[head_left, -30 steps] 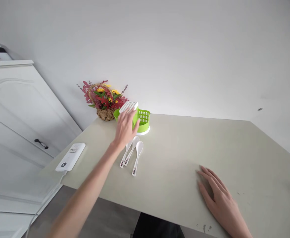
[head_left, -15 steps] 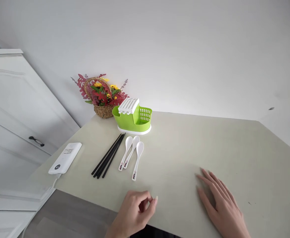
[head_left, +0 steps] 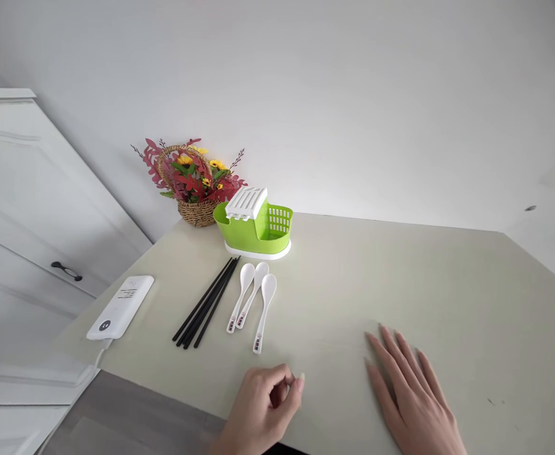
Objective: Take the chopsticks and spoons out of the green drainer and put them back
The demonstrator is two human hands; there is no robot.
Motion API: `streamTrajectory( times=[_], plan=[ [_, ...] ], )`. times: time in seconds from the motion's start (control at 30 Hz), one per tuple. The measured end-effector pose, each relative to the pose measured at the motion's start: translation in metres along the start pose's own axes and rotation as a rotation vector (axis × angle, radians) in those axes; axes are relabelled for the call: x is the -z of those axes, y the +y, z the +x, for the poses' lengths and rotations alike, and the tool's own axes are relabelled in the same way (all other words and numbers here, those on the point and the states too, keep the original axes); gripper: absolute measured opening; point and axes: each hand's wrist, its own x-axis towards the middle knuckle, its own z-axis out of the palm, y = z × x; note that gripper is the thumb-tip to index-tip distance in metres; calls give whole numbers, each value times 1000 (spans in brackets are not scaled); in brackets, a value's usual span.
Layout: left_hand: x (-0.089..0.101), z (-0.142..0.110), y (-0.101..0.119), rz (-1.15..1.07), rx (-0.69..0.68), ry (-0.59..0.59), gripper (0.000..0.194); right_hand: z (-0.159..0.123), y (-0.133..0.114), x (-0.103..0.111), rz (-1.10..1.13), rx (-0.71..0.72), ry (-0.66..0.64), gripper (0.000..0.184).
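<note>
My left hand rests at the near edge of the beige table, fingers loosely curled, nothing visible in them. My right hand lies flat on the tabletop, fingers stretched out and holding nothing. Beyond my left hand lie three white spoons side by side, and left of them a bundle of black chopsticks. Behind these stands a green cutlery holder with a white slotted top. No hand touches these.
A wicker basket of red and yellow flowers stands against the white wall behind the holder. A white power bank with a cable lies at the table's left edge. A white cabinet door with a dark handle is to the left.
My left hand drew back from the green holder to the near table edge and curled, uncovering the chopsticks. My right hand stayed flat. The view shifted slightly.
</note>
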Motion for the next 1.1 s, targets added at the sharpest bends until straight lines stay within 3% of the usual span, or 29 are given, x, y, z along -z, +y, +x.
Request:
streamTrajectory(
  times=[0.7, 1.1],
  plan=[
    [1, -2, -1, -21, -50, 5, 47, -3, 5, -3, 49, -21, -16, 67],
    [-1, -3, 1, -1, -43, 43, 46, -2, -12, 6, 68, -57, 17, 63]
  ],
)
